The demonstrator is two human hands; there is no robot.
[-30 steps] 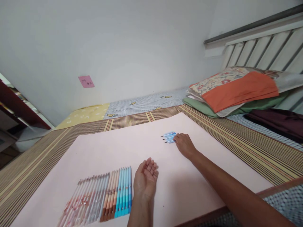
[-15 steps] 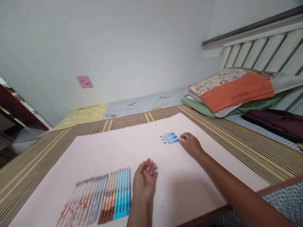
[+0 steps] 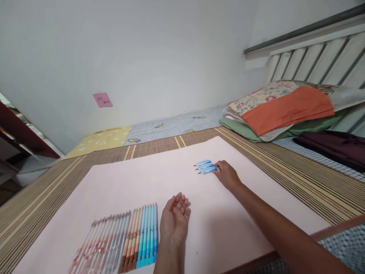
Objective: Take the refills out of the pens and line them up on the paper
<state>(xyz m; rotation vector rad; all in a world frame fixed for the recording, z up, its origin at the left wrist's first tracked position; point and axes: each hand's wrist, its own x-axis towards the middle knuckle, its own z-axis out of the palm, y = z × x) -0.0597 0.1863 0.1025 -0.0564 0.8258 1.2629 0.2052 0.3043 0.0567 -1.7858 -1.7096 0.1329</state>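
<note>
A pale pink sheet (image 3: pixel 148 179) covers the striped mat. My left hand (image 3: pixel 175 217) rests on it near the front, palm up, fingers loosely spread, holding nothing. Just left of it lies a tidy row of several pens (image 3: pixel 125 239): clear, brown and blue ones side by side. My right hand (image 3: pixel 226 176) reaches across to a small bunch of blue pens (image 3: pixel 205 166) farther back, its fingertips closed on their rear ends while the tips point left.
A striped woven mat (image 3: pixel 299 175) lies under the sheet. Folded bedding and an orange pillow (image 3: pixel 285 108) are stacked at the right, a dark cloth (image 3: pixel 333 146) beside them. The white wall carries a pink note (image 3: pixel 102 99). A dark red shelf (image 3: pixel 19 133) stands at the left.
My right hand drew back a little from the blue pens, then returned and closed its fingertips on their ends. My left hand stayed where it was.
</note>
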